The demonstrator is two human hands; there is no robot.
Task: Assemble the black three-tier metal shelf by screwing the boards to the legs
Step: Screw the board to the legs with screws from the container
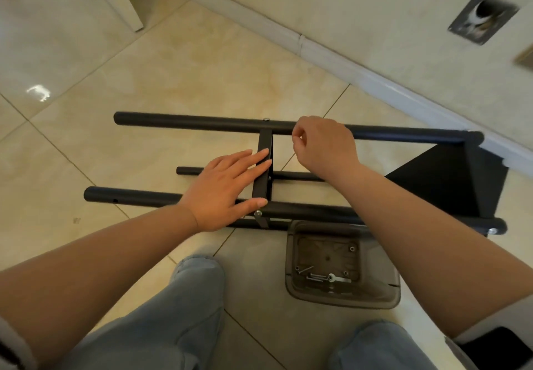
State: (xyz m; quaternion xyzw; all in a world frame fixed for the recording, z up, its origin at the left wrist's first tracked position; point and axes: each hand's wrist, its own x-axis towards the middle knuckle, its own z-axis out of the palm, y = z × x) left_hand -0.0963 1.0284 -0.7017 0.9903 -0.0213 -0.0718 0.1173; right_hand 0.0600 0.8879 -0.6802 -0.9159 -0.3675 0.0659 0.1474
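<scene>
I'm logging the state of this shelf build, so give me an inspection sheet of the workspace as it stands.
Surface: glossy beige tiled floor, bare apart from the job.
Job's things: black shelf frame lying on its side; middle board between the legs, end board at the right.
Clutter: grey tray holding loose screws and a small wrench.
Grippers: left hand flat on the middle board; right hand curled by the far leg, contents hidden.
Cables: nothing seen.
Surroundings: white baseboard, pale wall, the person's jeans-clad knees.

Shelf frame lies sideways on the floor — tray just before it, wall behind.
</scene>
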